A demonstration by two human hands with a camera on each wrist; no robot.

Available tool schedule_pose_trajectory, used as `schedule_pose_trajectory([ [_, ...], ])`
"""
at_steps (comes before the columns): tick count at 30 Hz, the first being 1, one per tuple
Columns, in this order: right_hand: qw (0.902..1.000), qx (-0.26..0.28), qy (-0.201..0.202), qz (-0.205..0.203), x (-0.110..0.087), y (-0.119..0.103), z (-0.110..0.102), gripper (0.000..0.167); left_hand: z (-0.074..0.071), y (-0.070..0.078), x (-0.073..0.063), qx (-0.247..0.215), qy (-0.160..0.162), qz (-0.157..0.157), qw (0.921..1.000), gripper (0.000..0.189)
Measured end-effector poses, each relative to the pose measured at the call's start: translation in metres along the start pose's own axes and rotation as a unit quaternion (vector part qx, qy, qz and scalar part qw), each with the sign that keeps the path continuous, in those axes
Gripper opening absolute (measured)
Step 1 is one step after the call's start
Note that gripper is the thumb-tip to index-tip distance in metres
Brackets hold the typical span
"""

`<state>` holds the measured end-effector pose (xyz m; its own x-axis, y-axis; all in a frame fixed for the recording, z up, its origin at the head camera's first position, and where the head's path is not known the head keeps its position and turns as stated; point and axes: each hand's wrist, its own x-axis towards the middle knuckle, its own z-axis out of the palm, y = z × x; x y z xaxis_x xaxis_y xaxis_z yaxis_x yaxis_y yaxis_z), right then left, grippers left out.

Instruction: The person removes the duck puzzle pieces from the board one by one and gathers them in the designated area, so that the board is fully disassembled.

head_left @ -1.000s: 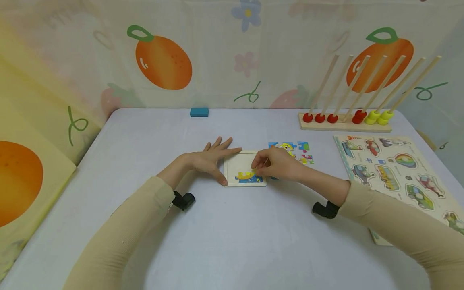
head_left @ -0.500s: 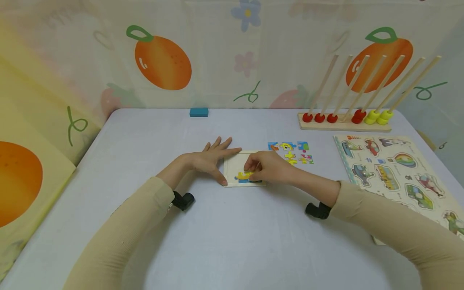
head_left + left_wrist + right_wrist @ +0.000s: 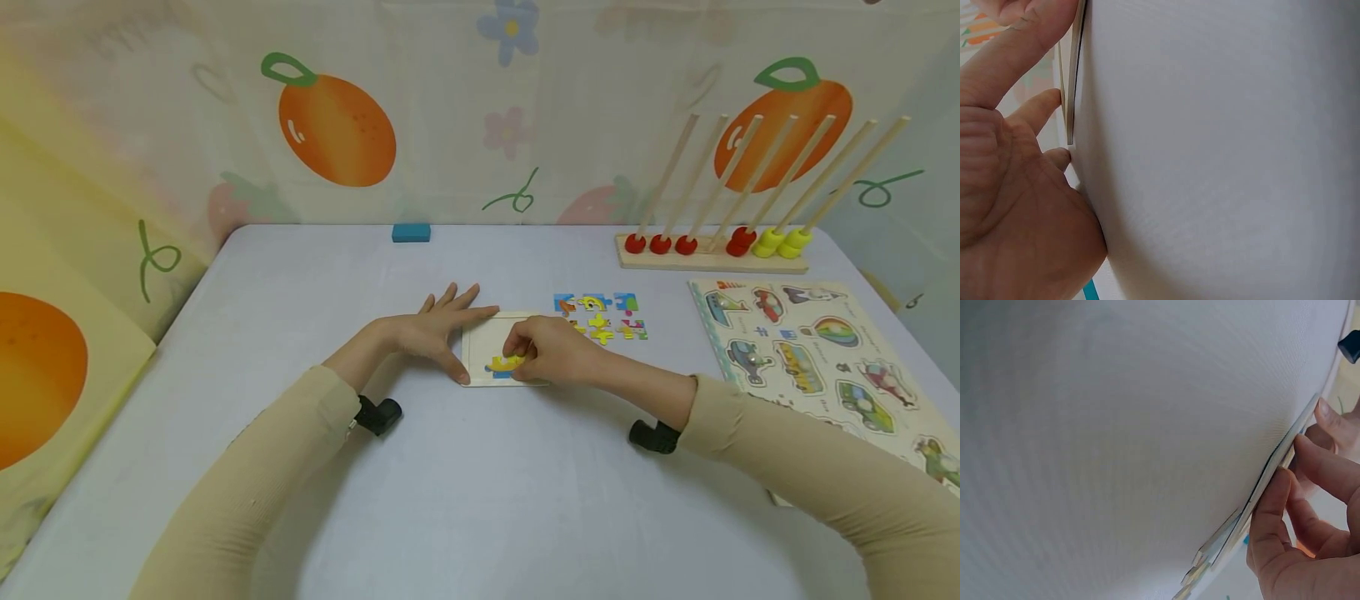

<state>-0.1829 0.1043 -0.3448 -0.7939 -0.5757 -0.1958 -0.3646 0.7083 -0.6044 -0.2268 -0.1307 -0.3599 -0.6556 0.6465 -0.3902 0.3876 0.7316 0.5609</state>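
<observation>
In the head view, a small pale puzzle tray (image 3: 486,337) lies mid-table with yellow and blue puzzle pieces (image 3: 501,367) along its near edge. My left hand (image 3: 431,333) is spread at the tray's left side, thumb at the near corner and index finger at the far one. Over the tray's lower right, my right hand (image 3: 558,350) pinches a small yellow puzzle piece (image 3: 517,361), mostly hidden by the fingertips. Seen from the right wrist, thumb and fingers (image 3: 1272,487) are low at the tray edge (image 3: 1279,453). From the left wrist, fingers touch the tray's side (image 3: 1072,94).
Several loose puzzle pieces (image 3: 600,321) lie just right of the tray. A vehicle picture board (image 3: 787,425) covers the table's right, partly under the right sleeve. Behind it stands a peg rack (image 3: 712,260) with red and yellow beads. A blue block (image 3: 411,232) sits at the back edge.
My right hand has shifted left over the tray with the yellow puzzle piece, uncovering more loose pieces at the right. Its motion is slight in the last half second. My left hand stays put.
</observation>
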Motion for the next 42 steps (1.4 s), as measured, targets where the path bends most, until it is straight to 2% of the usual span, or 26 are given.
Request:
schedule_pose_trajectory([
  [11,0.9998,-0.018,0.009,-0.008,0.0001,0.0016,0.0009,0.023,-0.0005,0.0004,0.0000,-0.002,-0.001,0.002,1.0000,0.109],
  [42,0.9994,-0.016,0.028,-0.015,-0.0003,-0.0010,0.0042,0.024,-0.0006,0.0004,0.0010,0.007,-0.001,0.000,1.0000,0.110],
])
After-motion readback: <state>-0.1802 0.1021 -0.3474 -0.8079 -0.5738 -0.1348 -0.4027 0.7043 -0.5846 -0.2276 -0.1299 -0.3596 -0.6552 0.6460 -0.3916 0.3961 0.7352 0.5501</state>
